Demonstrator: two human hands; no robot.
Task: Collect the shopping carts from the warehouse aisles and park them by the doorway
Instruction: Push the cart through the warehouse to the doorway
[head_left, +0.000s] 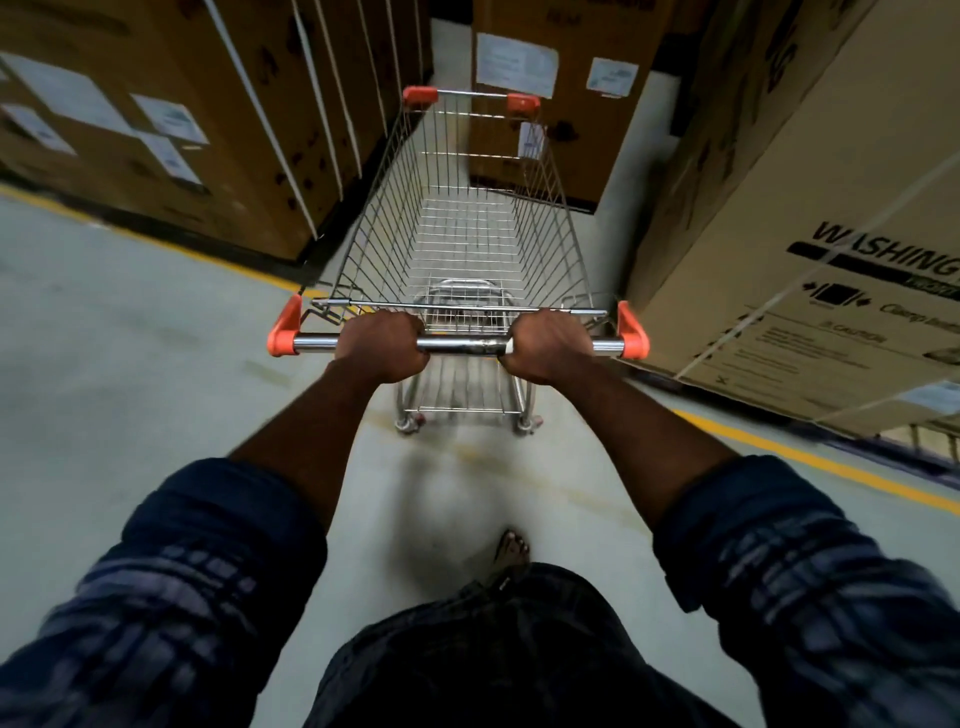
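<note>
Between tall stacks of cardboard cartons in a warehouse aisle, a wire shopping cart (457, 228) stands on the grey concrete floor (130, 364) straight ahead of the person, its basket pointing away toward a far carton (561, 171) at the end of the aisle. Both hands are on the chrome handle bar (462, 344). The left hand (382, 345) is wrapped over it left of centre, fingers curled round the tube. The right hand (548, 345) grips it the same way right of centre. A bare stretch of bar lies between them, with a short bare length outside each. Orange end caps (283, 332) close the bar on either side, and two smaller orange bumpers (421, 95) sit on the front corners of the basket. The rear wheels (408, 423) show below the handle, blurred. To the left stands a row of brown cartons (156, 171) with white paper labels (171, 117) and pale straps. To the right, just beside the cart's right end cap, is a large strapped carton (805, 182) printed with "WASHING" and a caution panel. The far carton also carries white labels. A yellow line (810, 457) is painted on the floor along the foot of the right-hand stack, and another runs along the left. The forearms are bare, and dark checked sleeves (182, 571) end near the elbows. One foot (511, 548) shows on the floor behind the cart.
</note>
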